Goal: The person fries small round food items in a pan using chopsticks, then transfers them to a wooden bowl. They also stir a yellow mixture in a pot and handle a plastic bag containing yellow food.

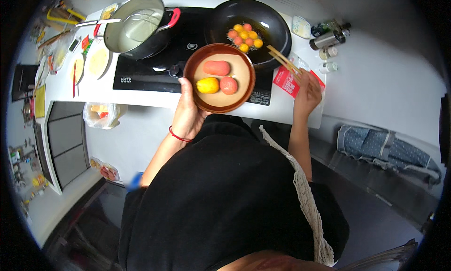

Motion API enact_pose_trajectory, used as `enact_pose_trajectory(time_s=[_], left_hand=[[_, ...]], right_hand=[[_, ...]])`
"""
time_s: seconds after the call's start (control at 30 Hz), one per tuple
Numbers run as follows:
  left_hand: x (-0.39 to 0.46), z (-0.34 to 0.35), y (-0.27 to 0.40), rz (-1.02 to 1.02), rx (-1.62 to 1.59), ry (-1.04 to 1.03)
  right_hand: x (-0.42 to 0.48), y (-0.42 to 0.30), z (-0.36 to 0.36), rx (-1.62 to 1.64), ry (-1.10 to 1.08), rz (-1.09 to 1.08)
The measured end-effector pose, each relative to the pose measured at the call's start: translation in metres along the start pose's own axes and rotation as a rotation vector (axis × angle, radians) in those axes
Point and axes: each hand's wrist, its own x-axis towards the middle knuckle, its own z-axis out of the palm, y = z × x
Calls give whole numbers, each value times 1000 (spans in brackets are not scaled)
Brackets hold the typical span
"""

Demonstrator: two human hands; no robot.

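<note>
My left hand point(189, 110) holds a brown-rimmed bowl point(251, 77) by its left side, over the front of the black cooktop point(148, 75). Inside the bowl lie a long pink dough piece point(216, 68), a yellow one point(208, 85) and a rounder pink one point(228, 85). My right hand point(308, 91) grips a pair of wooden chopsticks point(286, 62), their tips over the near right rim of a black wok point(278, 27). Several orange and pink balls point(244, 35) sit clustered in bubbling oil in the wok.
A steel pot point(116, 33) with a wire skimmer point(142, 22) across it stands at the back left. Two plates point(98, 62) lie left of the cooktop, chopsticks across one. Bottles point(326, 40) and a red packet point(285, 82) are at the right. A plastic bag point(102, 114) hangs at the counter's front.
</note>
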Motion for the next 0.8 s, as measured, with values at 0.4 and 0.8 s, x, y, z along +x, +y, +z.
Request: enact_pose_trajectory(time_s=[0.4, 0.8], left_hand=[[81, 95, -147, -515, -178, -349], [242, 125, -319, -445, -136, -80]], right_hand=[[-16, 49, -130, 1440, 590, 690], [-79, 121, -97, -302, 218, -219]])
